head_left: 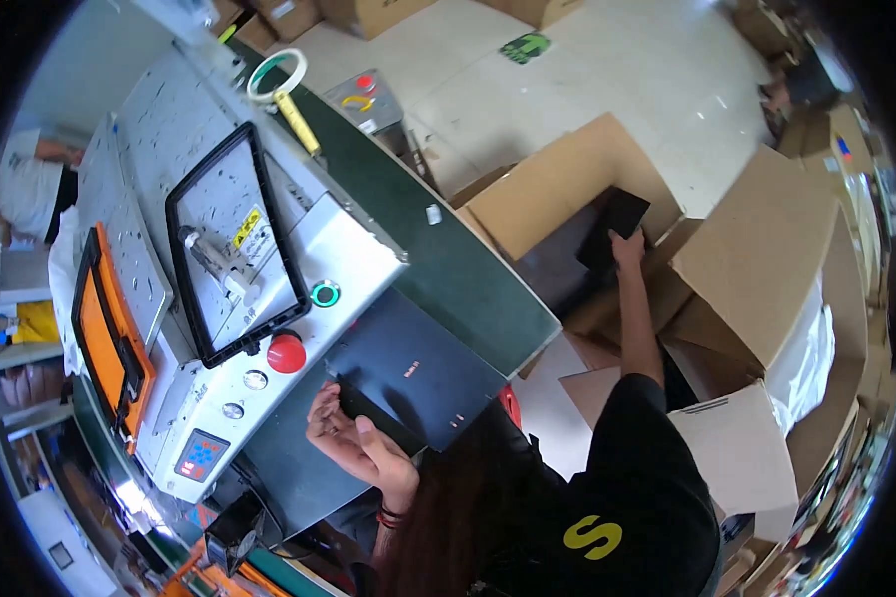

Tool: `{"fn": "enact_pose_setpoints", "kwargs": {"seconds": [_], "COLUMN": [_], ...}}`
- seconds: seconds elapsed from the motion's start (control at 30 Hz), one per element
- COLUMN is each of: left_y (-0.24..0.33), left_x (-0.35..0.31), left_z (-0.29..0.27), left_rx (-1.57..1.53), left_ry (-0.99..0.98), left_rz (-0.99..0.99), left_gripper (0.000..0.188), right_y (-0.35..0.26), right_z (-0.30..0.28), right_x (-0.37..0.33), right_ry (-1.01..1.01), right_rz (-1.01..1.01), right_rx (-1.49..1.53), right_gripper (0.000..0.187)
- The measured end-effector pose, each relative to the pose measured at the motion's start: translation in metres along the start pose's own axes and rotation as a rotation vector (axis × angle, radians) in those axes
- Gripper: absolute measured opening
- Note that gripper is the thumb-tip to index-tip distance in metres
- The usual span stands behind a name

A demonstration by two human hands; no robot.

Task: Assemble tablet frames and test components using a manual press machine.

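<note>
At the right, my right arm reaches out over an open cardboard box (pixel 548 204). My right hand (pixel 627 249) grips a black flat rectangular piece (pixel 619 221) by its near edge, inside the box opening. Nearer to me, my left hand (pixel 363 443) is turned palm up with its fingers loosely curled and apart, and nothing shows in it. Beside its fingers lies a dark flat panel (pixel 418 363) with small light print, partly tucked against the white machine (pixel 353 249). Whether the fingertips touch the panel, I cannot tell.
On the machine sit a black frame (pixel 294 264), a red push button (pixel 287 352) and an orange-edged frame (pixel 110 338). A tape roll (pixel 277 76) and yellow-handled cutter (pixel 297 121) lie at its far edge. Another open carton (pixel 757 259) stands at right. Another person (pixel 32 184) is at far left.
</note>
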State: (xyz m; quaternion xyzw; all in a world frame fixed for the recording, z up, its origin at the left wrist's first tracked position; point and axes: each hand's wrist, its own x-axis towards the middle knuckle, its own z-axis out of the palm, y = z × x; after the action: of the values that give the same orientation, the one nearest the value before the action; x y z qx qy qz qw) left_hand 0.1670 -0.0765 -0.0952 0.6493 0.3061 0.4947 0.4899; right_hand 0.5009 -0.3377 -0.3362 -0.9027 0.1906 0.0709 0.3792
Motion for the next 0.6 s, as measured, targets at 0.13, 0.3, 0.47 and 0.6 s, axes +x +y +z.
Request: {"fn": "enact_pose_setpoints", "kwargs": {"seconds": [0.13, 0.3, 0.47, 0.6], "left_y": [0.003, 0.004, 0.012, 0.025], "left_x": [0.000, -0.002, -0.006, -0.012], "left_z": [0.007, 0.002, 0.008, -0.001], "left_rx": [-0.093, -0.062, -0.003, -0.188], "left_ry": [-0.044, -0.230, -0.351, -0.529], "left_rz": [-0.026, 0.193, 0.255, 0.321], "left_gripper": [0.031, 0.030, 0.033, 0.059], "right_y": [-0.047, -0.114, -0.131, -0.150], "right_z": [-0.033, -0.071, -0.096, -0.155], "right_x": [-0.046, -0.132, -0.175, -0.274], "right_ry": [0.070, 0.013, 0.242, 0.273], "right_rz": [-0.115, -0.339, -0.633, -0.726], "right_rx": [0.662, 0.945, 0.705, 0.564], "right_gripper": [0.037, 0.036, 0.037, 0.034]}}
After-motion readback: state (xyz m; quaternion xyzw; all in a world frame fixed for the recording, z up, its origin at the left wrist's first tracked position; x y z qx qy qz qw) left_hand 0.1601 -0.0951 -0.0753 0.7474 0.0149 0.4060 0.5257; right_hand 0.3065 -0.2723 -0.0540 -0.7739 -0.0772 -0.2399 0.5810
